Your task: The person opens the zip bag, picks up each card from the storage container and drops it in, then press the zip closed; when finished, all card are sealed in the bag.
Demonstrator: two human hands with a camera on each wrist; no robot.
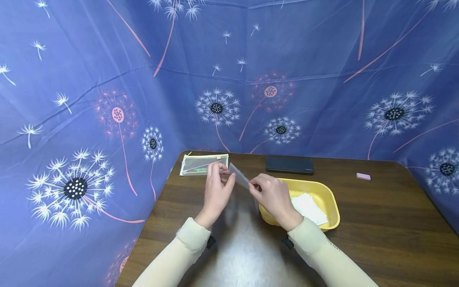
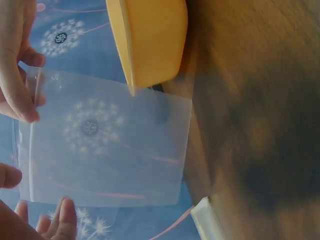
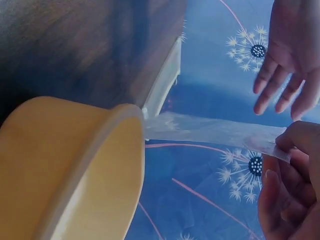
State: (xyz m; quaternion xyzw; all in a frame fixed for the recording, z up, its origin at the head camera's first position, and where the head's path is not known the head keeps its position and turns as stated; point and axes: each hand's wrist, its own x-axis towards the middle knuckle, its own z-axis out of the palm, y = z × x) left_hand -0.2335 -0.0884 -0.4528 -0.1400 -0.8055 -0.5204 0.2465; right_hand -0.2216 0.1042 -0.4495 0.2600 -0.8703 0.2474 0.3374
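A clear plastic zip bag (image 1: 241,178) hangs in the air between both hands, above the table's middle. My right hand (image 1: 273,196) pinches one end of its zip edge between thumb and fingers (image 3: 292,146). My left hand (image 1: 216,187) holds the other end, thumb and forefinger at the corner, the other fingers (image 3: 280,92) held straight. In the left wrist view the bag (image 2: 107,150) looks flat and shows nothing inside. The right hand's fingers (image 2: 20,85) pinch its upper corner and the left hand's fingertips (image 2: 62,220) sit at the lower corner.
A yellow tray (image 1: 328,190) with white paper sheets (image 1: 309,207) stands right of the hands. Behind them lie a mesh pencil pouch (image 1: 203,164), a black phone (image 1: 289,165) and a pink eraser (image 1: 363,176). Blue patterned cloth walls off the brown table (image 1: 387,223).
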